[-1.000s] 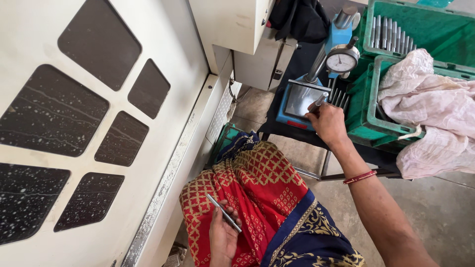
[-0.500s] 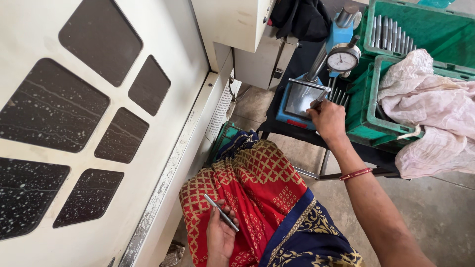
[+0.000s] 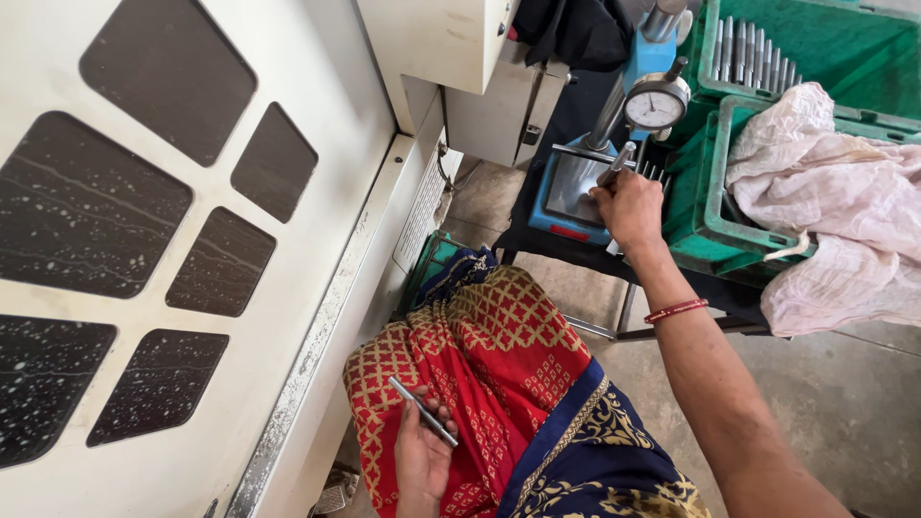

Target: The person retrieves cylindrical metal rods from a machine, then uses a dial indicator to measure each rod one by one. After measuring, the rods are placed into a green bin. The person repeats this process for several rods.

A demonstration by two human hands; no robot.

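Compared with a second ago, the right hand (image 3: 628, 206) sits a little higher against the blue gauge stand (image 3: 556, 197), and the metal pin (image 3: 617, 163) it grips now points up toward the stem under the round dial gauge (image 3: 656, 104); earlier the hand lay lower, over the stand's flat grey plate (image 3: 573, 182); judging from this, the pin is being brought under the gauge for a reading rather than set down. The left hand (image 3: 419, 456) has hardly shifted; it lies palm up on the lap, on red patterned cloth (image 3: 480, 364), with a second metal pin (image 3: 423, 412) resting across its loosely curled fingers.

The right arm reaches forward and away from the body, nearly straight, a red bangle (image 3: 675, 310) at the wrist; its fingers are closed around the lower part of the pin, thumb side toward the gauge. The left arm is mostly out of view, only the hand showing near the bottom edge.

Just right of the stand are green crates (image 3: 710, 201); one holds a row of similar pins (image 3: 753, 65), the nearer one a heap of pale pink cloth (image 3: 835, 192); a large cream machine panel (image 3: 317, 86) fills the left side.
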